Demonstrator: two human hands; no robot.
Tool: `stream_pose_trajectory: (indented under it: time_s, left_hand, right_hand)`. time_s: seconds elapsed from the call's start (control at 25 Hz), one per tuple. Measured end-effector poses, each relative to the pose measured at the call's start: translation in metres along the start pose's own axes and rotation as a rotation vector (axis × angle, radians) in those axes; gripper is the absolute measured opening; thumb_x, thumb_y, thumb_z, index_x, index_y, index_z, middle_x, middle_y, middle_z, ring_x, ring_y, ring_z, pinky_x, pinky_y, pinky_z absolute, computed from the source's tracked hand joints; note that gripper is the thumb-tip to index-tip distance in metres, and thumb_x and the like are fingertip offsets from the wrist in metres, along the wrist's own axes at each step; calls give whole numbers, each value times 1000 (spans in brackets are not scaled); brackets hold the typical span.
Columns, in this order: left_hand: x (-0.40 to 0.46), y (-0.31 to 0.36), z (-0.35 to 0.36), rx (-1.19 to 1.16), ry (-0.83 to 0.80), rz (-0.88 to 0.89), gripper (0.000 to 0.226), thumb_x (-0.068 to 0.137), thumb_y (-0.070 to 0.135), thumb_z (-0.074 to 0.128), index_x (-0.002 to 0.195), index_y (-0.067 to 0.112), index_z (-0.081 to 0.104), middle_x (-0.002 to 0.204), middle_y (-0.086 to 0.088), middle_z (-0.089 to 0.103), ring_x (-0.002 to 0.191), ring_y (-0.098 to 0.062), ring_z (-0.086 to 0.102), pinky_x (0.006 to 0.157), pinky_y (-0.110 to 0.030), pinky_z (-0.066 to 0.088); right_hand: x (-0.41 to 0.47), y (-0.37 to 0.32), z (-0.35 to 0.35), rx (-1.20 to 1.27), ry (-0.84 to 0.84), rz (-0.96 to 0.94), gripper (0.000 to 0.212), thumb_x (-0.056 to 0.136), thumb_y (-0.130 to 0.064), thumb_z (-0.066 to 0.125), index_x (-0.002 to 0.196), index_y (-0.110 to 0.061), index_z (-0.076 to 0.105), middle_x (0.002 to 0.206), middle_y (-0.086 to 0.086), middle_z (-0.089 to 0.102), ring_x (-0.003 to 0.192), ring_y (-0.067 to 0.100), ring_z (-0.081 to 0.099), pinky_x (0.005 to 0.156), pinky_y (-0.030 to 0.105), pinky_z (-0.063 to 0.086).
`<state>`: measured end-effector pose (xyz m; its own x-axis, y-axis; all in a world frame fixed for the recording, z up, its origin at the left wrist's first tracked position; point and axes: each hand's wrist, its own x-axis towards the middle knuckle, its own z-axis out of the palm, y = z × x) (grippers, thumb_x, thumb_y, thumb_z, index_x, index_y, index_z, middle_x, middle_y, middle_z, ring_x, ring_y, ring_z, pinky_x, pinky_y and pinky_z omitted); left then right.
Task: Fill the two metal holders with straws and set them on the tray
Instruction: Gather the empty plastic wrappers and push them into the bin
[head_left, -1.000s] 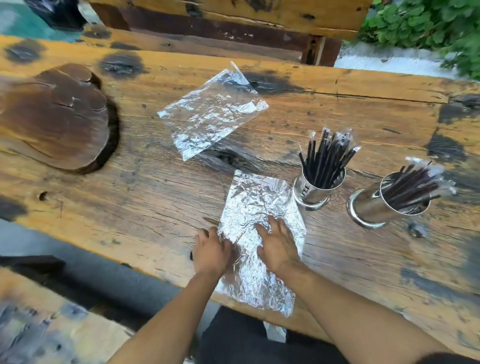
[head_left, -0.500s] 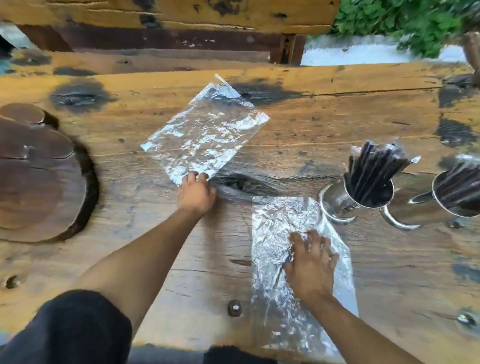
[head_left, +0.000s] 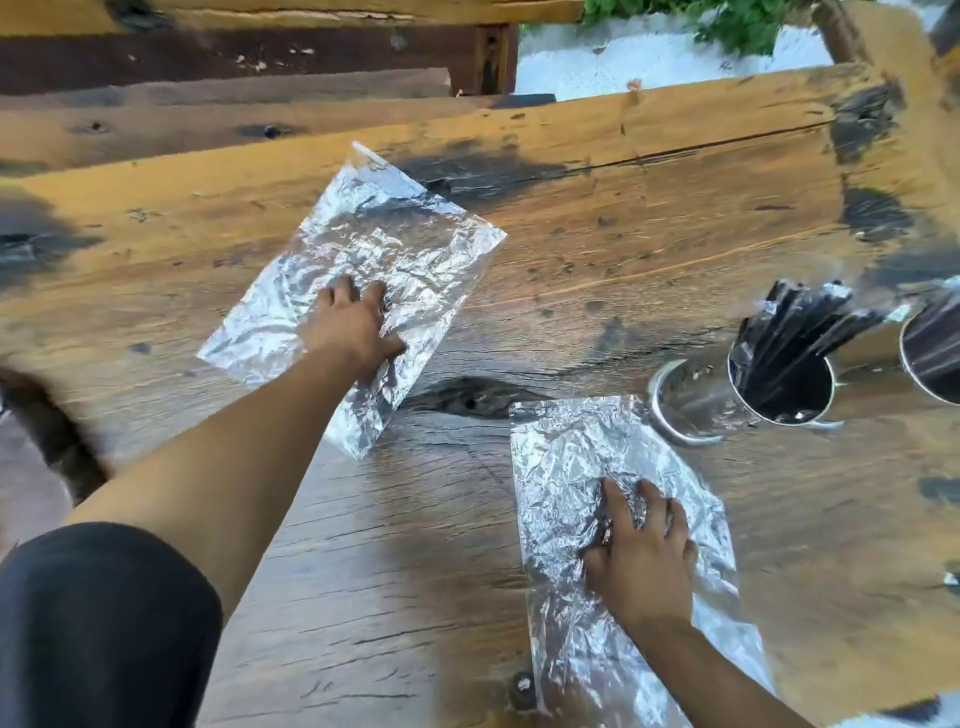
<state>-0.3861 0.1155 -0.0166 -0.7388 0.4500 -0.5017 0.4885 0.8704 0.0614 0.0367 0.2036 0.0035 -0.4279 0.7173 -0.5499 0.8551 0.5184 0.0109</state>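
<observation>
Weathered wooden table, dark burn marks; greenery behind; daylight.

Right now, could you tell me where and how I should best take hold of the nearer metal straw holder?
Probably grip the metal holder around its shiny cylindrical wall, below the rim, coming from its open left side. Black straws fan out of the mouth, so a top grip would crush them, and the second holder crowds the right.

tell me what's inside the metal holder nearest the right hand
The metal holder holds black straws in clear wrappers, fanning out above its rim. Their lower ends and the holder's bottom are hidden by the bundle.
</observation>
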Motion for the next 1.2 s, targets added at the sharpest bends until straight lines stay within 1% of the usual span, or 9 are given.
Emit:
stream_pose_trajectory:
  time_s: [0.12,0.24,0.32,0.44,0.6,0.76,0.84,1.0,1.2]
  left_hand:
    - [-19,5,4,46,36,3,72,91,64,62,151,35,37,160,-11,32,145,-41,34,104,-67,43]
    - [-56,11,16,-28,41,-1,48,101,33,59,147,30,43,147,-13,39,136,-39,38,97,-64,52]
    - [-92,17,36,-65,43,-22,46,102,18,55,146,26,46,144,-15,40,132,-40,38,94,-59,55]
    - [-166,35,77,-136,43,-80,47,100,10,55,145,21,48,142,-15,40,131,-38,39,95,-49,54]
    - [-261,69,130,-192,27,-142,44,95,12,57,138,18,51,137,-13,41,126,-35,40,95,-43,50]
    - [-329,105,161,-225,-68,-144,40,92,7,54,131,15,55,133,-13,44,121,-36,47,96,-44,50]
    - [-355,126,167,-243,-79,-135,35,93,7,54,127,9,58,129,-16,48,118,-38,54,101,-44,49]
    - [-392,176,166,-212,-95,-19,24,97,7,50,116,8,65,121,-12,57,115,-34,57,97,-38,49]
    - [-430,247,163,-241,-72,121,33,102,21,54,134,18,59,130,-8,54,113,-31,60,93,-42,56]
  right_hand:
    - [3,-4,-10,0,47,-15,79,81,-31,68,152,-39,34,156,6,29,138,39,26,106,56,38]
    - [5,-2,-16,23,42,-83,71,87,-23,62,151,-39,36,146,4,35,125,35,34,100,48,44]
    - [3,0,-18,33,9,-126,71,88,-20,64,150,-39,36,140,3,35,119,32,39,96,41,47]
    - [-9,10,-18,89,-44,-156,73,85,-8,66,148,-34,41,132,5,38,115,31,46,89,38,51]
    - [-32,38,-8,196,-119,-176,67,83,-6,68,143,-28,48,129,9,43,108,33,58,89,37,54]
    - [-57,87,5,339,-140,-94,58,84,3,59,136,-23,51,128,13,50,107,34,63,87,35,54]
    - [-69,119,10,348,-121,-42,47,88,-1,56,131,-19,51,129,16,53,110,35,62,88,34,52]
    - [-86,183,6,434,-97,47,29,96,-15,55,124,-16,53,129,18,50,106,37,60,87,36,49]
    - [-90,255,-6,580,-52,162,30,97,-19,53,128,-19,53,127,18,49,100,38,62,82,34,45]
